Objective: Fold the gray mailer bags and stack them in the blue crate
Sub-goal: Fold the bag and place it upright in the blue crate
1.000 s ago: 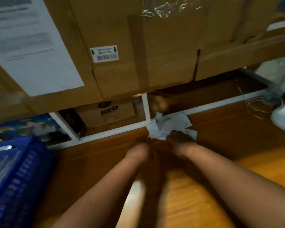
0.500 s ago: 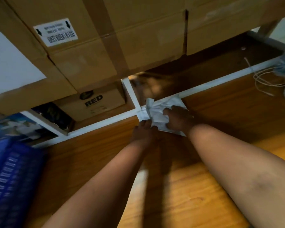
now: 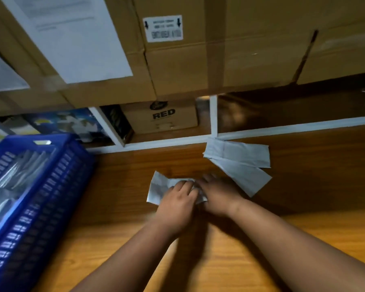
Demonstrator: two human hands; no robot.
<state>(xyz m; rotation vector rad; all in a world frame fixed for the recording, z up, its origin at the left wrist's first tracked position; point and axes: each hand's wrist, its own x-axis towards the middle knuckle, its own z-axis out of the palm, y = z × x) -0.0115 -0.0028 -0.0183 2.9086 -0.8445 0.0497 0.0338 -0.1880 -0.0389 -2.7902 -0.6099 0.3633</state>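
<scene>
Across the lower half of the frame two bare forearms reach up over the wooden table (image 3: 251,260) to its middle. Left hand (image 3: 177,202) and right hand (image 3: 217,194) meet there, side by side and touching, both lying on one gray bag (image 3: 158,189). Fingers of the left hand are curled onto the bag's crumpled middle; the right hand lies flatter over the bag's right end, and whether it pinches the bag I cannot tell. Most of this bag is hidden under the hands; its free end sticks out toward the left, so its long axis runs roughly left to right across the frame.

Just beyond, up and to the right, two more bags (image 3: 238,158) lie flat on the table as long strips fanned from a shared left corner: one runs left to right, the other slants down to the right, partly under it.

At the left edge stands the crate (image 3: 57,186), blue with slotted walls, holding shiny gray bags stacked inside.

Farther back a white frame (image 3: 171,142) edges the table, with a small carton (image 3: 160,118) marked RED behind it. Large boxes (image 3: 240,49) fill the top, bearing a white sheet (image 3: 72,36) and a small label (image 3: 163,28).
</scene>
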